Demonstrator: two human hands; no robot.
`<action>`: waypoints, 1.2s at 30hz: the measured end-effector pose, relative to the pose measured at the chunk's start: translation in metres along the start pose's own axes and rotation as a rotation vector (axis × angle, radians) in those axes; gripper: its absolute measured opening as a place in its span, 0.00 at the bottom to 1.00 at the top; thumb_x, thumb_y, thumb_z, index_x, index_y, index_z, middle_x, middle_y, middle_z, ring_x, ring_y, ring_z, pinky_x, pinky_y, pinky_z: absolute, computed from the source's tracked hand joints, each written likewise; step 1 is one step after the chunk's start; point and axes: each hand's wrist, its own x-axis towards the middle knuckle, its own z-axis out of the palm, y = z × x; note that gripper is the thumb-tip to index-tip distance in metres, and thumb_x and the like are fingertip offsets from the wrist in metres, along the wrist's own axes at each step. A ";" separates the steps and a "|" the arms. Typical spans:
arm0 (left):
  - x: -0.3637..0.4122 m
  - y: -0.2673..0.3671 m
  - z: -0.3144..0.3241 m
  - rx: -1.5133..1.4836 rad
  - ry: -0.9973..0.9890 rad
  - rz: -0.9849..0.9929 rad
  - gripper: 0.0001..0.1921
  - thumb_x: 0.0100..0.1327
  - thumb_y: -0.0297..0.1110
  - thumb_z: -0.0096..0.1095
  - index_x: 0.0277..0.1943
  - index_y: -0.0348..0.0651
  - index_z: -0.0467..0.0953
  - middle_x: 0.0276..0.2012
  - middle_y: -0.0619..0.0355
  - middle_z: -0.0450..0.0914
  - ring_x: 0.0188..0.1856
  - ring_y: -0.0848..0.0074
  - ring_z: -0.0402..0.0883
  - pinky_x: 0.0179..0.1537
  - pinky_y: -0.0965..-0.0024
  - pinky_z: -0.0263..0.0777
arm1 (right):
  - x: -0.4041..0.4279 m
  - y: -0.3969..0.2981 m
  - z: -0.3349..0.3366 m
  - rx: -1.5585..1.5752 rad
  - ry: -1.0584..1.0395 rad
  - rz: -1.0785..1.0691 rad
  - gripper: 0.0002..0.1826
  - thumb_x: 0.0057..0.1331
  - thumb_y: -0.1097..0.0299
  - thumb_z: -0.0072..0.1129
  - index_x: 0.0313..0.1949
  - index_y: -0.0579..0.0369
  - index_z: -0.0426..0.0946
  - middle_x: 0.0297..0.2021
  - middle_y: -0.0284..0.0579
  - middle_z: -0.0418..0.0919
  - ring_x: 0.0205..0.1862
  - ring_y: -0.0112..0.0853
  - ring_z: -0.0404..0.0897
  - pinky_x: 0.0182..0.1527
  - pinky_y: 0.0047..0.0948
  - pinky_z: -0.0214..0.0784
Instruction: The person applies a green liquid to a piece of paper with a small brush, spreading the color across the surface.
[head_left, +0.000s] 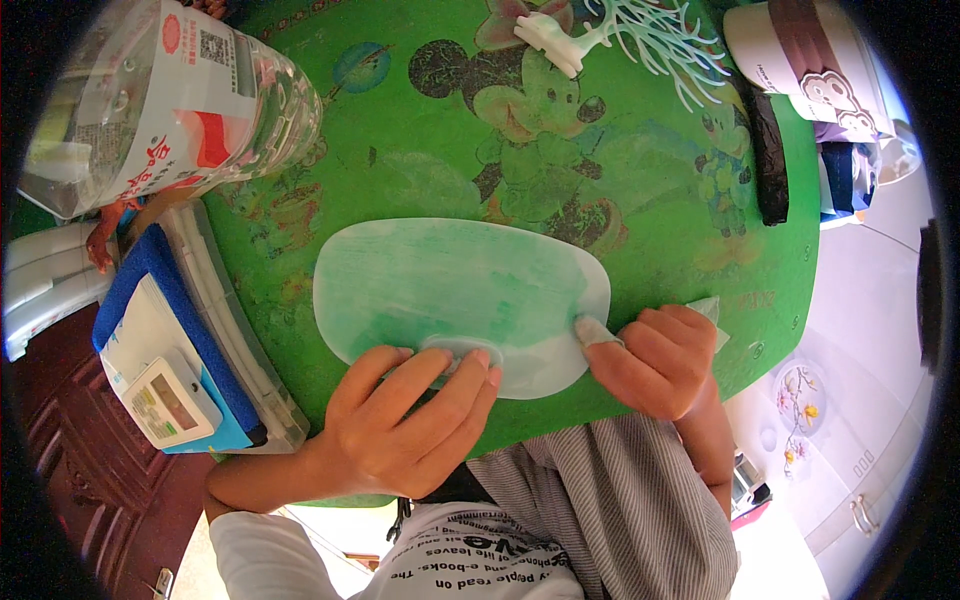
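A translucent oval plastic piece (450, 277), whitish with green showing through, lies on a green cartoon-printed tabletop (660, 277). At its near edge, the fingertips of my left hand (412, 420) grip a small raised oval rim. My right hand (660, 360) is curled at the piece's right end. A thin pale wipe or cloth (596, 331) covers its thumb tip, which presses on the plastic. A similar pale scrap sticks out behind the knuckles. Whether the two parts join inside the hand is hidden.
A large clear water bottle (180, 112) and a plastic case with a blue-edged pad and small digital device (171, 401) stand left. A white coral-like ornament (555, 41), black wrapped bar (769, 157) and white-and-brown container (810, 60) are farther right.
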 end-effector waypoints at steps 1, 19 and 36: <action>0.000 0.000 0.000 0.002 -0.001 0.001 0.20 0.43 0.32 0.61 0.42 0.37 0.84 0.46 0.54 0.83 0.40 0.65 0.77 0.37 0.63 0.74 | 0.001 0.000 -0.001 0.004 -0.007 -0.009 0.21 0.38 0.66 0.61 0.36 0.55 0.81 0.18 0.31 0.62 0.16 0.22 0.65 0.15 0.24 0.53; -0.001 0.000 0.000 0.010 0.009 0.003 0.20 0.42 0.32 0.61 0.42 0.37 0.85 0.45 0.54 0.83 0.40 0.65 0.78 0.37 0.62 0.74 | 0.001 0.000 0.000 0.025 -0.003 -0.023 0.20 0.37 0.66 0.60 0.35 0.53 0.80 0.18 0.30 0.62 0.16 0.22 0.65 0.16 0.24 0.52; -0.001 0.000 0.000 0.005 -0.006 0.006 0.20 0.44 0.32 0.61 0.42 0.37 0.85 0.46 0.54 0.83 0.41 0.65 0.77 0.37 0.62 0.74 | 0.000 0.003 0.000 0.049 -0.035 -0.067 0.22 0.34 0.64 0.57 0.34 0.52 0.81 0.18 0.29 0.61 0.16 0.22 0.64 0.16 0.24 0.50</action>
